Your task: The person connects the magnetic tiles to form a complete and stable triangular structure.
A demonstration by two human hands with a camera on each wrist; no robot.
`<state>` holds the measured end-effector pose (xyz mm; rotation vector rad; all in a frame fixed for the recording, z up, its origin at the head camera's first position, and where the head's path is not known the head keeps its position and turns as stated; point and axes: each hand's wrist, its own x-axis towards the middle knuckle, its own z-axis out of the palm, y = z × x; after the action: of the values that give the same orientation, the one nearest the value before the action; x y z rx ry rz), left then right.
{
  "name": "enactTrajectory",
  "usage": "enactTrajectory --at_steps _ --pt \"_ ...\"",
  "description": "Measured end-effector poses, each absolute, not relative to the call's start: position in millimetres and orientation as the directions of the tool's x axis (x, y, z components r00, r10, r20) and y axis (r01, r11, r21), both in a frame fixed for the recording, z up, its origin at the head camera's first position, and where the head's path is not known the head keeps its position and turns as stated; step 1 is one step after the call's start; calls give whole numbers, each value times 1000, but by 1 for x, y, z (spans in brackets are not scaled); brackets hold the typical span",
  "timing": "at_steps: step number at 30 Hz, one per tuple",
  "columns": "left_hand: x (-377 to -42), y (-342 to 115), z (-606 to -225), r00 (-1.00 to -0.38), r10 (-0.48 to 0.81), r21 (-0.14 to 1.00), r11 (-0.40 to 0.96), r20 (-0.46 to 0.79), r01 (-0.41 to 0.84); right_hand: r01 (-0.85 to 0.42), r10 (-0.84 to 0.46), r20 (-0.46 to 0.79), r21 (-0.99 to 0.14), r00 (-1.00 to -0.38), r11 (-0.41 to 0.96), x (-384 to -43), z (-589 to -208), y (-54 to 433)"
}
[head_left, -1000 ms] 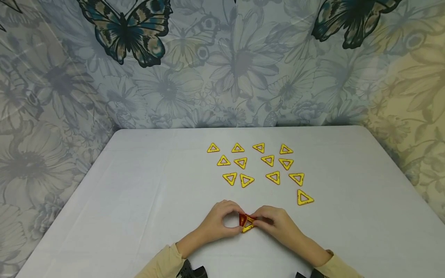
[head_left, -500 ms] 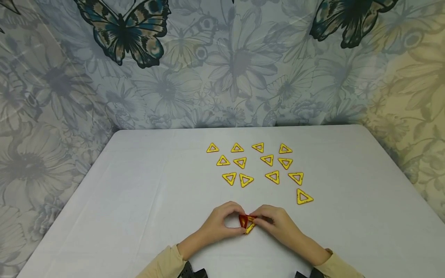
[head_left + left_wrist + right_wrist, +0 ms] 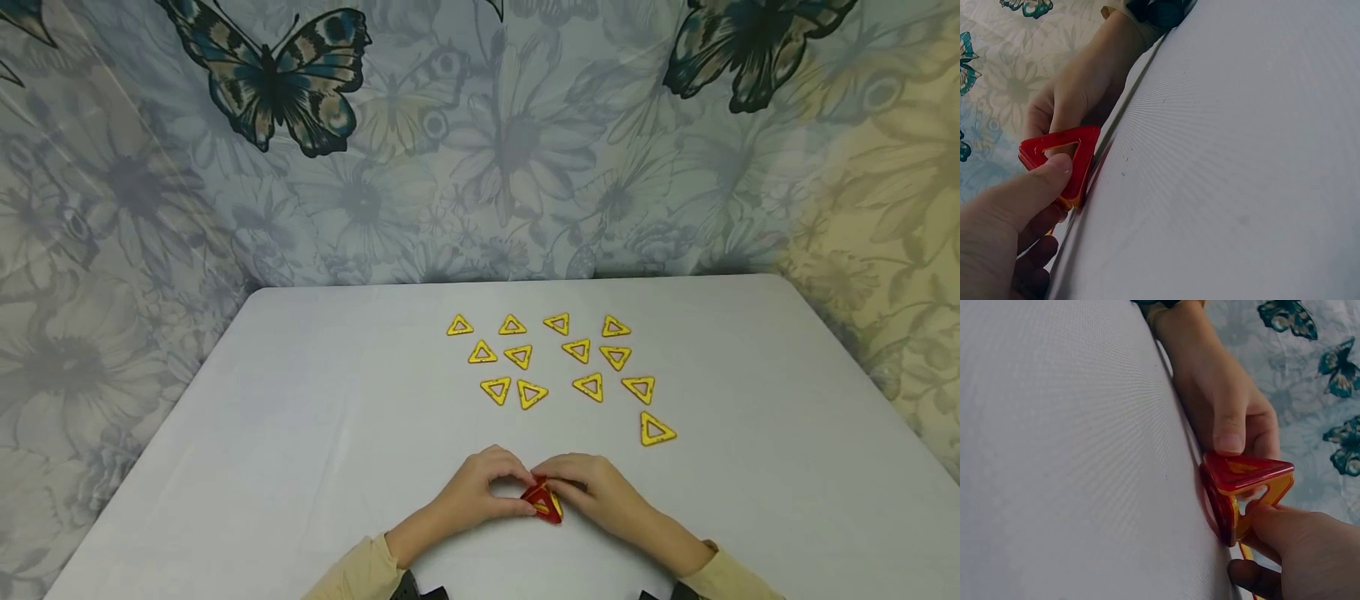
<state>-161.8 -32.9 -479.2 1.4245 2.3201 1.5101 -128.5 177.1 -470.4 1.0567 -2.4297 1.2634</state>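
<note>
Between the two hands, near the front of the table, is a small pyramid-like shape (image 3: pixel 547 506) of red and yellow triangular magnetic tiles, standing joined at angles. My left hand (image 3: pixel 487 485) pinches its left side; in the left wrist view the thumb presses a red triangular tile (image 3: pixel 1087 147) with an open middle. From the right, my right hand (image 3: pixel 596 490) pinches the shape's upper right part. The right wrist view shows a red face (image 3: pixel 1250 473) and an orange-yellow face (image 3: pixel 1280 485) meeting at an edge, with the right fingers on the yellow one.
Several flat yellow triangular tiles (image 3: pixel 531 394) lie in loose rows beyond the hands. One yellow tile (image 3: pixel 656 430) lies nearer, to the right. The white table (image 3: pixel 360 400) ends at a flower-and-butterfly backdrop (image 3: pixel 517 200).
The hands have turned the tile shape and brought it slightly nearer the body and to the right. A red face shows where a yellow one showed before. The loose tiles keep their arrangement.
</note>
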Motion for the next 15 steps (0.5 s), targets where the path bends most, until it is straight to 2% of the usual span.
enactTrajectory --at_steps 6,9,15 --pt "-158 -32 -474 -567 713 732 110 413 672 -699 -506 498 -613 -704 369 -127 -471 178" --pt "-155 -32 -466 -564 703 706 124 433 697 -689 -493 492 -602 -718 403 -125 -470 178" --pt "-161 -35 -480 -605 644 682 173 467 710 -640 -537 375 -597 -756 484 -121 -467 179"
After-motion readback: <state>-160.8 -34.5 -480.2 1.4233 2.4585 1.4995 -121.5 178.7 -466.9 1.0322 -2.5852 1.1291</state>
